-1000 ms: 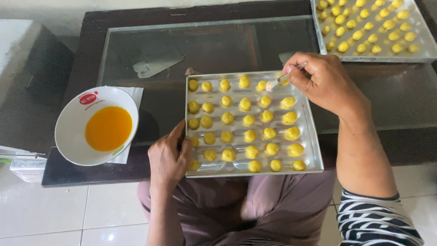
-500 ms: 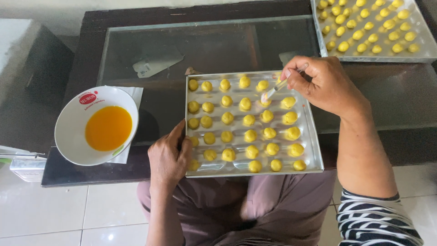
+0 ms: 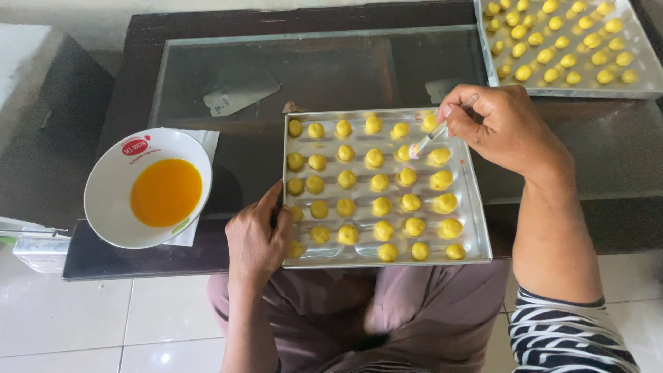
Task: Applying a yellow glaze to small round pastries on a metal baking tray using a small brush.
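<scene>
small brush point(image 3: 431, 136) over yellow dough balls point(image 3: 378, 182)

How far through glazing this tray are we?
Done, seemingly: a second tray of dough balls sits aside at the table's far right. In hand: the right hand holds a small brush to a top-row ball; the left hand steadies the near tray. Which balls are glazed is unclear. Yolk bowl half full.
</scene>
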